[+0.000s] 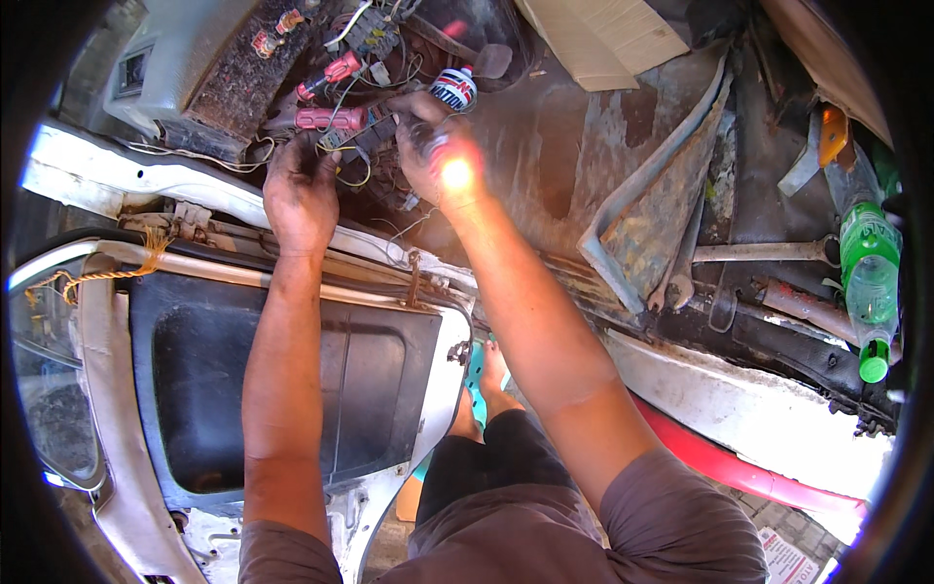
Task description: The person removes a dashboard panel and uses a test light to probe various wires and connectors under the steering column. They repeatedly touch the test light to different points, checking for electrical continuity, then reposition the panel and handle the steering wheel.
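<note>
My left hand (302, 200) is closed, its fingertips among thin wires (363, 167) beneath the dashboard; what they pinch is too small to make out. Just beyond it lies a tool with a pinkish-red handle (331, 119), and a second red-handled tool (341, 66) rests farther up. My right hand (426, 146) bends its fingers round toward a dark connector block (377, 134), and the hand itself hides its exact grip. A glaring light (455, 173) with a red glow covers part of the right hand and wrist. Beyond the right knuckles stands a small white, red and blue container (453, 90).
An opened car door (292, 389) lies under my left forearm. The rusty vehicle floor (545, 146) carries a bent metal panel (662, 185), flattened cardboard (603, 39) and a long wrench (764, 252). A green-labelled plastic bottle (869, 263) lies at the far right.
</note>
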Action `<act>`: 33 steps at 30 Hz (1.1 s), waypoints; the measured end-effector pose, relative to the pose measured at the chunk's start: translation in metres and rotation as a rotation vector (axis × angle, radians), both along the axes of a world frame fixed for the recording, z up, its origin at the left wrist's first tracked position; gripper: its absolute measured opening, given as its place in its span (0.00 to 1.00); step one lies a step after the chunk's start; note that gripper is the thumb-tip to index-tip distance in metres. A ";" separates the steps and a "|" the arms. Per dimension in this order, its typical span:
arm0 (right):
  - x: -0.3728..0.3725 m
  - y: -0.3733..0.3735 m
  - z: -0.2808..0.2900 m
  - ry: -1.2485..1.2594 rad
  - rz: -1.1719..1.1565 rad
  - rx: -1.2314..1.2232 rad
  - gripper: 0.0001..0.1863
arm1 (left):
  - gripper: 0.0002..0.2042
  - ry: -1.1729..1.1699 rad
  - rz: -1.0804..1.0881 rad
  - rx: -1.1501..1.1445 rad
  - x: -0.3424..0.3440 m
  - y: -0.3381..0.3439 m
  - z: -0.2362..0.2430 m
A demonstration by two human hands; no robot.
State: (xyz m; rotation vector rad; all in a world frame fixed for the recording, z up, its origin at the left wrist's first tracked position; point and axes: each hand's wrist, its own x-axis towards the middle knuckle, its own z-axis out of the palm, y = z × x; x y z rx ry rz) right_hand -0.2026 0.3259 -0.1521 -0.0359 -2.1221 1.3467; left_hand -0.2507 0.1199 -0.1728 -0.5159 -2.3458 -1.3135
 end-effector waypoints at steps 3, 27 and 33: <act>0.004 0.002 0.000 -0.097 -0.023 -0.177 0.06 | 0.19 -0.040 0.013 0.021 0.002 0.001 0.002; 0.020 0.008 0.002 -0.096 0.046 -0.068 0.10 | 0.18 0.008 0.016 -0.055 0.001 -0.003 0.000; 0.057 0.019 -0.024 0.031 -0.155 -0.117 0.12 | 0.17 -0.096 0.031 0.050 0.005 0.004 0.007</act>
